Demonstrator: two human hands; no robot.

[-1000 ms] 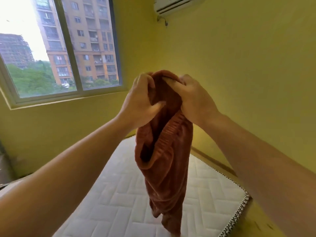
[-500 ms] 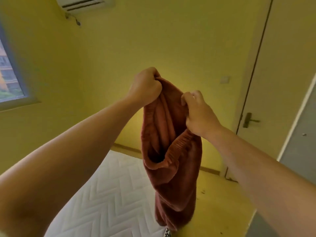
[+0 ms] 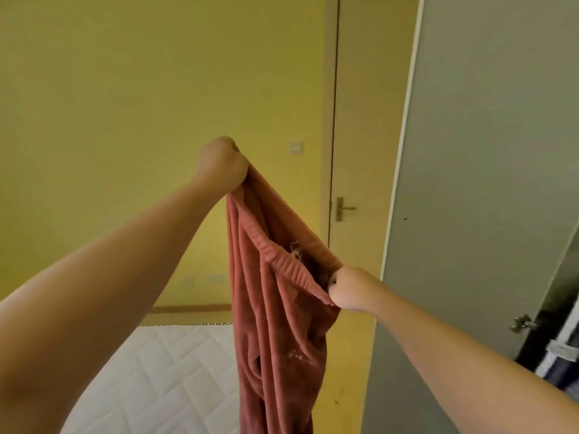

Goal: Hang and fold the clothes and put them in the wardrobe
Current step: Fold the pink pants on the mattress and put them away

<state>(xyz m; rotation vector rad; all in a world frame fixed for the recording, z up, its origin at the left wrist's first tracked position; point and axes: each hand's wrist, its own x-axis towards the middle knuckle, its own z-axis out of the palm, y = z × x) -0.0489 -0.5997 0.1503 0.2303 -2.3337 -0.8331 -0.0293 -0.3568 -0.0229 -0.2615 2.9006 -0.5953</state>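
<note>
While the left hand (image 3: 222, 166) is up high, curled into a fist round one end of the waistband (image 3: 282, 261), the right hand (image 3: 347, 289) sits lower and nearer, its fingers likewise curled tight and pinching the other end. The band is drawn taut on a slant between them. Both bare forearms reach in from the bottom corners of the view. From the band the rust-red pants (image 3: 282, 339) hang straight down in long folds, touching nothing but the hands; their lower end runs out of view at the bottom. They hang in front of the far right corner of the mattress (image 3: 150, 386), whose quilted white top fills the lower left. Right of the pants a strip of yellow floor (image 3: 344, 371) lies open between the mattress edge and the grey wardrobe door (image 3: 485, 151), which stands swung out, a hinge (image 3: 521, 323) showing at its right edge. Past it a dark slice of the wardrobe (image 3: 545, 339) shows light and dark shapes, too cut off to tell what they are. Behind are the yellow wall (image 3: 125, 89) with a switch (image 3: 295, 147) and a closed door (image 3: 360, 120) with a lever handle (image 3: 343, 209).
</note>
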